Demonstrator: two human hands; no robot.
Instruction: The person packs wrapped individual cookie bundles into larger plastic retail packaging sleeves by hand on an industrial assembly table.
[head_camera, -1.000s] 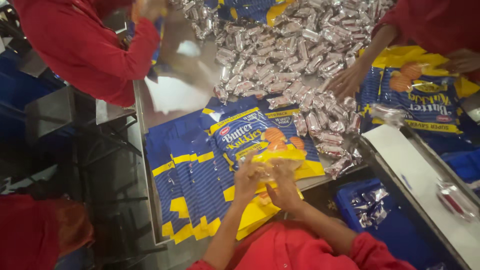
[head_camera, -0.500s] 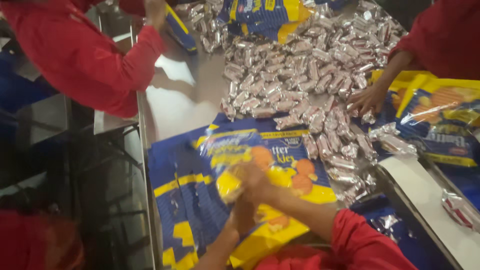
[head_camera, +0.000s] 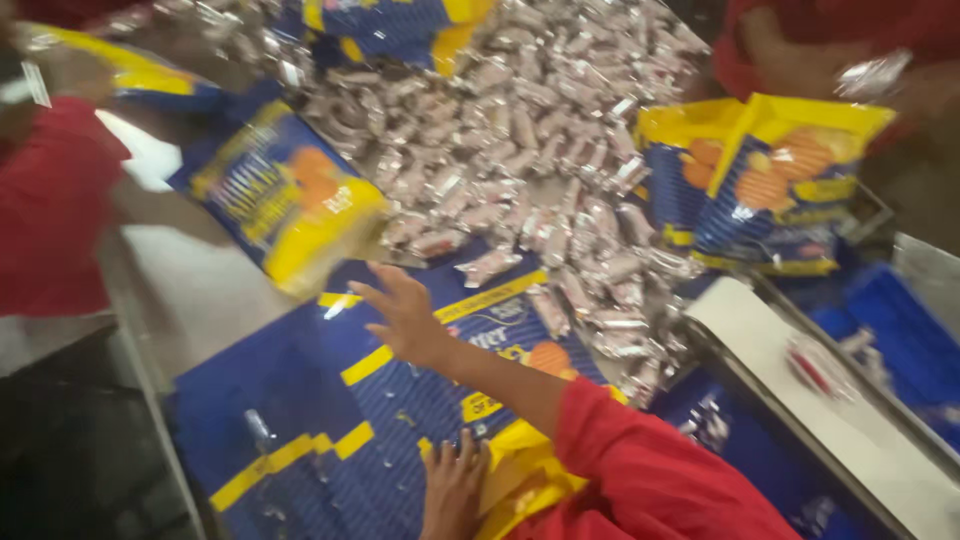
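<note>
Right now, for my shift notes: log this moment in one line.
left hand: flat on blue-and-yellow bags | right hand: open, reaching above them | filled bag: beyond | wrapped packets: heaped

The filled blue and yellow bag (head_camera: 285, 195) at ten o'clock is smeared by motion, its print unreadable. The left hand (head_camera: 452, 490) at six o'clock is cut off at the wrist by the bottom edge. The right hand (head_camera: 405, 315) is blurred at the fingertips. The pile of small silver packets (head_camera: 540, 150) at twelve o'clock runs past the top edge, single packets too soft to tell apart.
</note>
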